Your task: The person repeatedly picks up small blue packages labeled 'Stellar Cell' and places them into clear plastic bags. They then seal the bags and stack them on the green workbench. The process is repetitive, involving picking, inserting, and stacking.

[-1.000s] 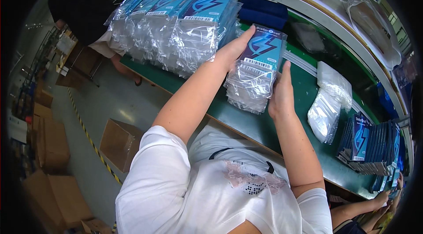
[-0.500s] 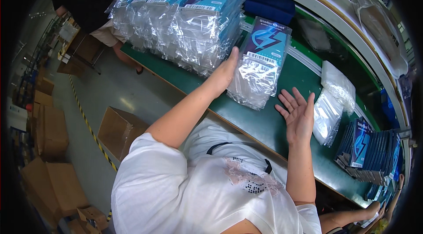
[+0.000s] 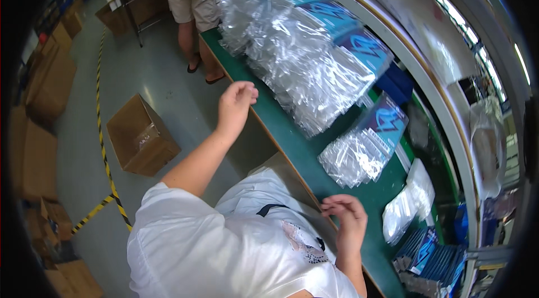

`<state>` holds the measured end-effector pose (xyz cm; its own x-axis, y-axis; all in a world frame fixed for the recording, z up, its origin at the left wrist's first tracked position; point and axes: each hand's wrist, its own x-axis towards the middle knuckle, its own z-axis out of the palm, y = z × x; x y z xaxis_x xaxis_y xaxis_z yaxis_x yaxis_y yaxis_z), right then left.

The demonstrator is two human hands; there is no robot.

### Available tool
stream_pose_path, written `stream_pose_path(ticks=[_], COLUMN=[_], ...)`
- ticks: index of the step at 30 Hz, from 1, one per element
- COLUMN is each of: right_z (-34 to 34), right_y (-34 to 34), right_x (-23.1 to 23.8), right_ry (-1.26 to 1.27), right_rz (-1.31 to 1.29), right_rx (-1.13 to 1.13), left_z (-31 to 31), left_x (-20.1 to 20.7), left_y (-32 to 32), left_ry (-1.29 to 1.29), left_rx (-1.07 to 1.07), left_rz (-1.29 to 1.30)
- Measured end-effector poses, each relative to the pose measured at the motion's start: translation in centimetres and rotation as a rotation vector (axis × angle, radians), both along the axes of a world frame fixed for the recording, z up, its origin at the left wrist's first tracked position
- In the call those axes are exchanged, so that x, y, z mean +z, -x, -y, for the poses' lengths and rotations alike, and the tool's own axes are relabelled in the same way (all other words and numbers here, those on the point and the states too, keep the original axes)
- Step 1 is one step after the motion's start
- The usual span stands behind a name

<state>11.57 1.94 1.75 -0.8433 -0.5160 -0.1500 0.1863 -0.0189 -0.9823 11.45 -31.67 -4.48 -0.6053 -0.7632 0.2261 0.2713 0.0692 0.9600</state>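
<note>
My left hand (image 3: 237, 106) is raised over the bench's front edge, apart from the packs, its fingers curled in with nothing seen in them. Near that same edge, lower right, my right hand (image 3: 349, 220) has bent, parted fingers and holds nothing. Beyond it lies a small stack of blue cards in clear plastic bags (image 3: 368, 140), bag ends toward me. Larger stacks of the same bagged cards (image 3: 303, 53) stand side by side farther left, their loose clear ends crumpled and hanging over the green bench top (image 3: 281, 124).
Clear empty bags (image 3: 407, 202) lie to the right, next to a row of blue cards (image 3: 429, 261). A blue bin (image 3: 396, 82) sits behind the stacks. An open cardboard box (image 3: 143, 135) is on the floor at left. Another person (image 3: 193, 6) stands at the bench's far end.
The view has swung toward the left. My left hand has come away from the small stack to the bench edge, its fingers now curled. My right hand's fingers have bent from a spread palm.
</note>
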Motion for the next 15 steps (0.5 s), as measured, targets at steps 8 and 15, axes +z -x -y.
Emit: stream_pose_path(ticks=[8, 15], right_z=[8.7, 9.7], right_y=[2.5, 3.7], right_x=[-2.6, -2.6], right_ry=[-0.244, -0.142], right_rz=[-0.385, -0.26], right_rx=[0.139, 0.021], left_z=[8.8, 11.8], left_x=[-1.8, -2.3], left_y=[7.5, 11.4], left_ry=[0.333, 0.353], left_rx=[0.286, -0.059], left_rz=[0.098, 0.091])
